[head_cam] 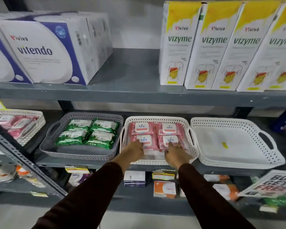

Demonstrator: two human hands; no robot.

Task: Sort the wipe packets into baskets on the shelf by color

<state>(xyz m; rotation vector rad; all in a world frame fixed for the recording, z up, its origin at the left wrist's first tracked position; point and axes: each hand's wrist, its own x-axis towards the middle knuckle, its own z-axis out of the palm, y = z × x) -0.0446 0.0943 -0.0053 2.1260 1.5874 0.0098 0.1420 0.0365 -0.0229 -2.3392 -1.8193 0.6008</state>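
A white perforated basket (158,119) on the middle shelf holds several pink wipe packets (143,128) laid flat in a block. My left hand (134,150) grips the front left pink packet (145,141). My right hand (176,153) grips the front right pink packet (169,139). Both hands reach in over the basket's front rim. To the left, a grey basket (61,146) holds several green wipe packets (89,133). To the right stands a white basket (238,146) with only a small yellow sticker inside.
Another white basket (38,121) with pink packets sits at the far left behind a slanted metal upright (23,159). Large boxes (45,50) stand on the shelf above. Small boxes (164,189) and a sale sign (271,184) fill the lower shelf.
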